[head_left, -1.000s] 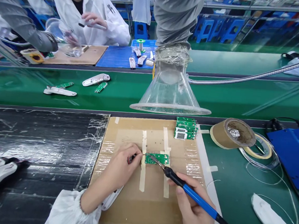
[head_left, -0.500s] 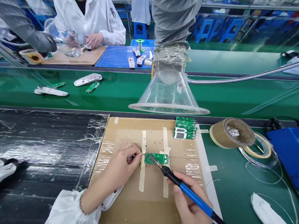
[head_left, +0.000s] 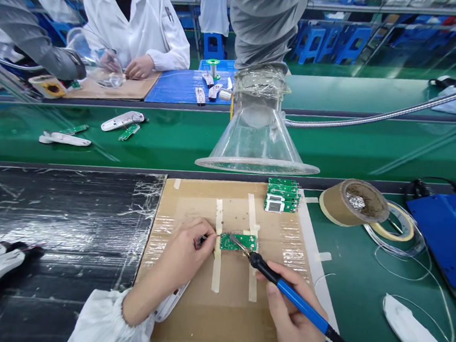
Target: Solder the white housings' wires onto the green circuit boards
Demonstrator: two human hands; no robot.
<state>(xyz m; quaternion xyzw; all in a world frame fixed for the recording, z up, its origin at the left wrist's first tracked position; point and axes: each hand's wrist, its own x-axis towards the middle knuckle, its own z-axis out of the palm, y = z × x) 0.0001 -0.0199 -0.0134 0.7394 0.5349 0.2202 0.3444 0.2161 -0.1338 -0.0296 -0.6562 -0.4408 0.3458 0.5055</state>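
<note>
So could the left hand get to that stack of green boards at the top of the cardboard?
Probably yes: the left hand has bare cardboard between it and the stack of green boards, but it is pinching wires.

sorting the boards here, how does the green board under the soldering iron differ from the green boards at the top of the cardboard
The board under the iron lies single and flat, between tape strips, with the soldering iron tip on it. The boards at the top sit stacked at the cardboard's far edge, untouched. Both are green circuit boards.

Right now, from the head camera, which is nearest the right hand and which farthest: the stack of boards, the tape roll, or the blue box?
From the right hand:
1. Stack of boards, straight ahead on the cardboard.
2. Tape roll, ahead and right.
3. Blue box, far right edge.
</note>
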